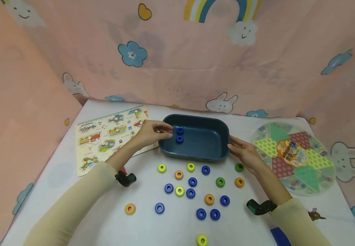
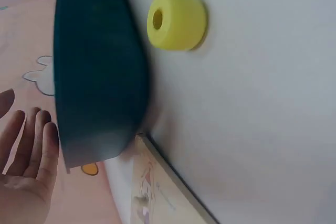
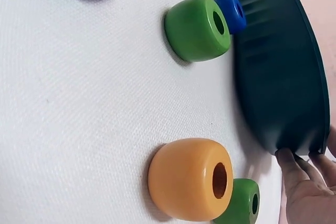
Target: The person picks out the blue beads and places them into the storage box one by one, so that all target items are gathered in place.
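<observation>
1) From my head view, the dark tray (image 1: 203,143) sits at the centre of the frame on the white table (image 1: 103,215), between the two hands; two blue rings (image 1: 179,141) lie inside it, toward its left end
2) In that same view, I have the left hand (image 1: 153,132) over the tray's left end, fingertips just beside the two blue rings, thumb and fingers apart with nothing between them; whether they touch a ring I cannot tell
3) The right hand (image 1: 245,154) is at the tray's right end, thumb and fingers holding it there
4) Loose rings (image 1: 190,197) in blue, yellow, orange and green lie across the lower middle; a puzzle board (image 1: 103,132) lies at left, partly behind the left arm, and a round game board (image 1: 298,139) at right
5) On my left wrist view, the left hand fills the lower left, fingers nearly straight, beside the tray's wall; a yellow ring (image 2: 181,22) stands near the top centre
6) On my right wrist view, the right hand at lower right touches the tray's end; an orange ring (image 3: 181,179) sits at bottom centre
</observation>
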`<action>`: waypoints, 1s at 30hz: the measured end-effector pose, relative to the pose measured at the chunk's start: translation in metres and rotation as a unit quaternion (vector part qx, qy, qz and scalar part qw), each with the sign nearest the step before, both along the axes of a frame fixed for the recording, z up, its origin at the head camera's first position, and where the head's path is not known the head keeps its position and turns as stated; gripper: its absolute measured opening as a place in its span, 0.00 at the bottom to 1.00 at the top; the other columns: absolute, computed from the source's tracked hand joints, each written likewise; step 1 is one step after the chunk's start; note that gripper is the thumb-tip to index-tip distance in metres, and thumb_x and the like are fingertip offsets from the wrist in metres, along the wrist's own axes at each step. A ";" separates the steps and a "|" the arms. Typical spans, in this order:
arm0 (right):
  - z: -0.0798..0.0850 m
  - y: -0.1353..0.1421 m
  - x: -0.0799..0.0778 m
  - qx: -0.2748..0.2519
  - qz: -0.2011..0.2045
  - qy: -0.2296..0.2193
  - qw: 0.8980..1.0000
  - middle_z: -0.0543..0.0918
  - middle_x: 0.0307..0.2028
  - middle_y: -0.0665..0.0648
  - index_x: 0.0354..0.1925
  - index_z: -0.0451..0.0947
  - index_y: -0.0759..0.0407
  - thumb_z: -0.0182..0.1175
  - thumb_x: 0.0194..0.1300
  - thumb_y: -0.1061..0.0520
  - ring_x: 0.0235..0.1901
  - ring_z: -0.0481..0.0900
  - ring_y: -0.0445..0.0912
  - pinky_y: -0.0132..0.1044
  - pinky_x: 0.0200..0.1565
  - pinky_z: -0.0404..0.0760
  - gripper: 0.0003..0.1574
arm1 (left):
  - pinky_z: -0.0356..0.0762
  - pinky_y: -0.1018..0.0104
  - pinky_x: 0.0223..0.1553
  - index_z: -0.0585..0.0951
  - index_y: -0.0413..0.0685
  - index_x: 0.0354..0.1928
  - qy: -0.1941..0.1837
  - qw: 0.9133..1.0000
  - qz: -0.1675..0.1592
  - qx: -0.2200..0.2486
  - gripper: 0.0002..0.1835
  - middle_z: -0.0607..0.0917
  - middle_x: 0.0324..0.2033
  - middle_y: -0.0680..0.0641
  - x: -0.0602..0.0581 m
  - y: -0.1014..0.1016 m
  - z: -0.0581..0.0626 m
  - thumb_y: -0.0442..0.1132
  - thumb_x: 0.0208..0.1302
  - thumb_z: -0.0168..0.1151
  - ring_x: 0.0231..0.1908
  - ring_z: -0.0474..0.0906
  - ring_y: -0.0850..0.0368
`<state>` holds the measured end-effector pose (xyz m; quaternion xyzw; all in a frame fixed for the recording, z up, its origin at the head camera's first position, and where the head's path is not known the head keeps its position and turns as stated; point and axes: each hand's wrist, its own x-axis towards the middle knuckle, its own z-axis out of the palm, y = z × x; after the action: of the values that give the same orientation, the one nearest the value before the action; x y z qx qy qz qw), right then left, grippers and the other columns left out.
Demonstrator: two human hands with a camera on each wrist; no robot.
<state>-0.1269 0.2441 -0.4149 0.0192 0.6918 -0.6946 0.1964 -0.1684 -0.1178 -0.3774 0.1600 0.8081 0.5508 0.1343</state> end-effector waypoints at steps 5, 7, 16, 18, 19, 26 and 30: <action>0.001 0.002 -0.001 0.007 -0.008 -0.004 1.000 0.54 0.68 0.64 0.70 0.48 0.65 0.54 0.68 0.55 0.65 0.57 0.53 0.35 0.58 0.66 0.40 | 0.77 0.63 0.38 0.82 0.41 0.44 0.001 0.998 -0.033 0.049 0.14 0.84 0.37 0.45 0.038 -0.020 0.003 0.36 0.54 0.68 0.37 0.79 0.50; 0.001 0.002 -0.001 0.008 -0.010 -0.006 1.000 0.54 0.68 0.64 0.70 0.48 0.65 0.54 0.68 0.55 0.65 0.57 0.52 0.35 0.58 0.66 0.40 | 0.78 0.62 0.39 0.82 0.41 0.44 0.005 0.997 -0.056 0.049 0.14 0.84 0.38 0.44 0.056 -0.026 0.001 0.35 0.54 0.68 0.37 0.79 0.50; -0.001 0.000 0.000 0.000 -0.010 -0.006 1.000 0.54 0.68 0.65 0.69 0.49 0.65 0.55 0.67 0.55 0.64 0.58 0.52 0.33 0.57 0.67 0.40 | 0.77 0.62 0.39 0.83 0.47 0.43 -0.055 0.984 -0.168 -0.020 0.18 0.83 0.39 0.50 0.134 -0.031 -0.021 0.40 0.48 0.73 0.36 0.78 0.51; -0.001 0.001 0.000 0.001 -0.011 -0.007 1.000 0.54 0.68 0.65 0.69 0.49 0.65 0.55 0.67 0.54 0.64 0.58 0.52 0.34 0.57 0.67 0.40 | 0.76 0.64 0.38 0.84 0.50 0.42 -0.053 0.981 -0.184 -0.036 0.17 0.83 0.38 0.54 0.144 -0.028 -0.029 0.38 0.47 0.74 0.36 0.77 0.54; -0.001 0.001 0.000 0.002 -0.010 -0.007 1.000 0.54 0.68 0.65 0.69 0.49 0.65 0.55 0.67 0.54 0.64 0.58 0.52 0.34 0.58 0.66 0.40 | 0.77 0.65 0.37 0.84 0.51 0.41 -0.048 0.979 -0.192 -0.045 0.17 0.83 0.37 0.56 0.149 -0.027 -0.033 0.37 0.46 0.74 0.35 0.77 0.56; -0.002 -0.001 0.000 0.006 -0.010 -0.006 1.000 0.55 0.67 0.66 0.69 0.49 0.66 0.54 0.68 0.55 0.64 0.58 0.53 0.34 0.57 0.67 0.40 | 0.76 0.71 0.35 0.84 0.52 0.39 -0.028 0.973 -0.217 -0.069 0.17 0.80 0.36 0.61 0.163 -0.025 -0.047 0.31 0.45 0.73 0.34 0.74 0.64; -0.001 -0.001 0.001 0.010 -0.006 -0.002 1.000 0.55 0.67 0.65 0.69 0.49 0.66 0.54 0.68 0.54 0.64 0.58 0.54 0.36 0.58 0.66 0.39 | 0.77 0.71 0.34 0.84 0.52 0.39 -0.019 0.973 -0.218 -0.073 0.17 0.80 0.36 0.62 0.163 -0.025 -0.045 0.31 0.45 0.73 0.33 0.74 0.64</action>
<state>-0.1261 0.2430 -0.4162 0.0271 0.6984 -0.6886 0.1932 -0.0057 -0.1426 -0.4226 0.3119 0.7889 0.4509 0.2775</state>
